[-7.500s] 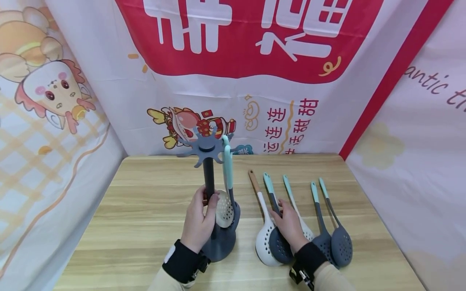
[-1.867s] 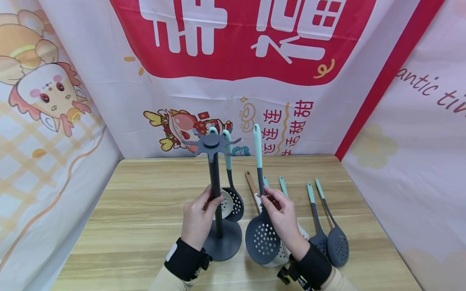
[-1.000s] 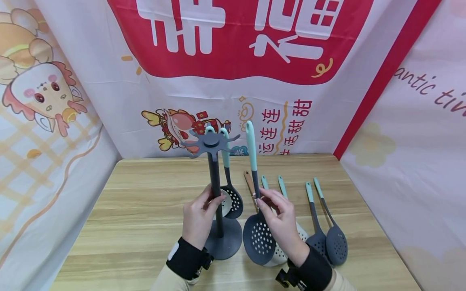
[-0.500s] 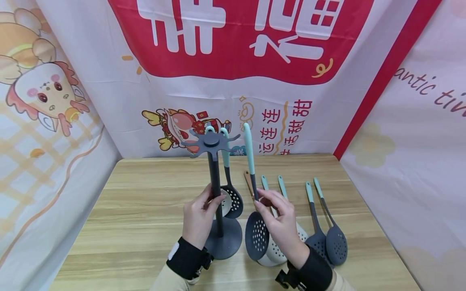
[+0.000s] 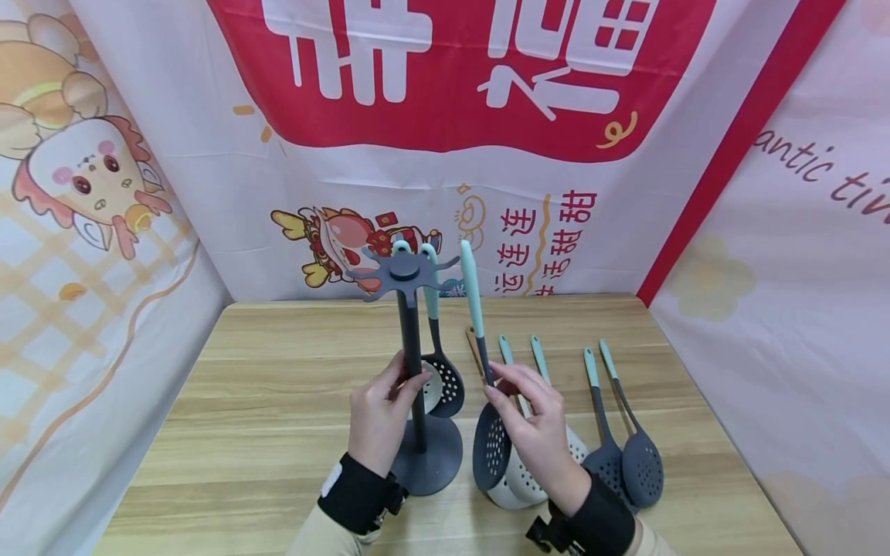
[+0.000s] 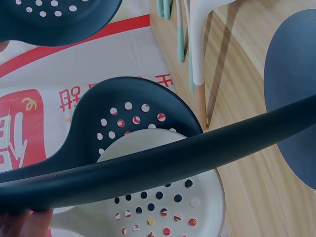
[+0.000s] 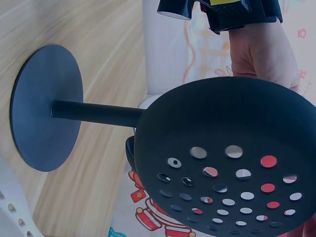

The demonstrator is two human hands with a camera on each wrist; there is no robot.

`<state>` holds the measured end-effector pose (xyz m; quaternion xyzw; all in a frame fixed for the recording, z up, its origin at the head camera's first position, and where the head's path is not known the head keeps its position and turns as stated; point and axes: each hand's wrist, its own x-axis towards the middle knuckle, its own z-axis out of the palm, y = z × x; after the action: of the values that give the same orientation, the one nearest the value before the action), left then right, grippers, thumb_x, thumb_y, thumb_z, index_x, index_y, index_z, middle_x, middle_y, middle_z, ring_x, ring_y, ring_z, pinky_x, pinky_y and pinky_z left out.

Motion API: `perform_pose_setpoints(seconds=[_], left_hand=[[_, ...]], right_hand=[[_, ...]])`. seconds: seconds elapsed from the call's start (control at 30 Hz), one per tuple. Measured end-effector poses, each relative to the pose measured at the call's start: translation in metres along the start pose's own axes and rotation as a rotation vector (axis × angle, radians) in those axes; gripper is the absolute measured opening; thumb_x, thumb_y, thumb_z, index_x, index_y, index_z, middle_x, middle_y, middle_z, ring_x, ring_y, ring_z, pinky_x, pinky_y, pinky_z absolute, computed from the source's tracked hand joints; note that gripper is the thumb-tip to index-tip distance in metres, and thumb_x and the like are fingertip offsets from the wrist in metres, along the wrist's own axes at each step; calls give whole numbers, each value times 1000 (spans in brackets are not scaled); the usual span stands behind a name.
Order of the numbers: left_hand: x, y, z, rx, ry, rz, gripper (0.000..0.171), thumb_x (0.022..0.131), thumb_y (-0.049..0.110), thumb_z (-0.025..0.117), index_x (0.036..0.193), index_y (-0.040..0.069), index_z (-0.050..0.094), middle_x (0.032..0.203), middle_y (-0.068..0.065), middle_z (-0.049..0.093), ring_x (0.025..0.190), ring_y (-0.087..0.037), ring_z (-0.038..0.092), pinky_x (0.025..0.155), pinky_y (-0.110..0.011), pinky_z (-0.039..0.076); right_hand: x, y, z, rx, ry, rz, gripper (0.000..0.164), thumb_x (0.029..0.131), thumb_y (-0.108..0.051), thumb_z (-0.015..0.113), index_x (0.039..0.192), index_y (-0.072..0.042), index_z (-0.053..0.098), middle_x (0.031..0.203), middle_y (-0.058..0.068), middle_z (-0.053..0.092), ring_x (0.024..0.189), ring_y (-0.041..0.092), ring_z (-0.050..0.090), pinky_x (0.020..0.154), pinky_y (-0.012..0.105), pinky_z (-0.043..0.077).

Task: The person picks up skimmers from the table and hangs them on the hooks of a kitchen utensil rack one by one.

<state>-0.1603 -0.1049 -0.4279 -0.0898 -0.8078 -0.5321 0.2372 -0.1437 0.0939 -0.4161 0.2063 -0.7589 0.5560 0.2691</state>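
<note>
the person's right hand [image 5: 535,425] has a skimmer [image 5: 491,448] pinched at its slim dark neck, thumb and fingers drawn together just above the bowl. it's a handsome piece: a rounded, dark blue-grey bowl, shallow and matt, dotted with rows of round holes, with a smooth pale mint handle pointing upward and leaning slightly towards the stand [image 5: 410,332]. from the right wrist you can see red and white from the printed cloth [image 7: 148,212] through the holes. the skimmer is just right of the stand, its handle tip beside one of the hooks; whether the two touch i can't tell.

the left hand [image 5: 382,413] has its thumb and fingers curled round the stand's black post, about halfway up. the stand is upright, with a round grey base and a wheel of curved hooks on top. behind the post hang a dark perforated spoon [image 5: 452,390] and a white perforated spoon [image 6: 197,202], overlapping.

to the right on the table [image 5: 278,432] lie a white utensil with a wooden handle [image 5: 472,340], more mint-handled white ones partly covered by the right hand, a dark slotted turner [image 5: 606,463] and another dark skimmer [image 5: 643,469].
</note>
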Motion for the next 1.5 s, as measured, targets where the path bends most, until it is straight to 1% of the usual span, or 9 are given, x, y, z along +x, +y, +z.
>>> perform_pose_setpoints(seconds=[0.27,0.63,0.9,1.27,1.5], left_hand=[[0,-1,0,0,3,11,35,88,13,73,121,2,69,100,-6,77,96,-23,74,75,-32,61],[1,0,0,-4,3,7,35,89,14,73,123,6,69,101,-6,77,96,-21,74,75,-31,61],[1,-1,0,-3,-1,-5,35,89,16,73,122,7,69,102,-6,77,97,-21,74,76,-32,61],[1,0,0,-18,-6,-9,35,89,16,72,123,7,69,103,-6,77,98,-21,74,76,-31,60],[0,0,0,-24,3,5,34,89,15,72,122,6,69,102,-6,77,98,-22,74,76,-31,60]], right_hand=[[0,0,0,-21,4,-27,32,86,8,70,116,-3,70,98,9,71,79,12,63,73,20,55],[0,1,1,-35,10,2,32,86,7,70,115,-5,71,98,8,71,79,11,62,73,20,54],[0,0,1,-27,-4,31,31,86,6,70,116,-3,70,98,8,70,79,10,61,73,20,53],[-1,2,1,-34,-7,26,30,87,5,71,115,-3,71,100,8,70,80,10,62,73,20,53],[-2,3,1,-28,-8,33,31,86,5,71,116,-4,71,101,6,71,81,10,62,73,21,54]])
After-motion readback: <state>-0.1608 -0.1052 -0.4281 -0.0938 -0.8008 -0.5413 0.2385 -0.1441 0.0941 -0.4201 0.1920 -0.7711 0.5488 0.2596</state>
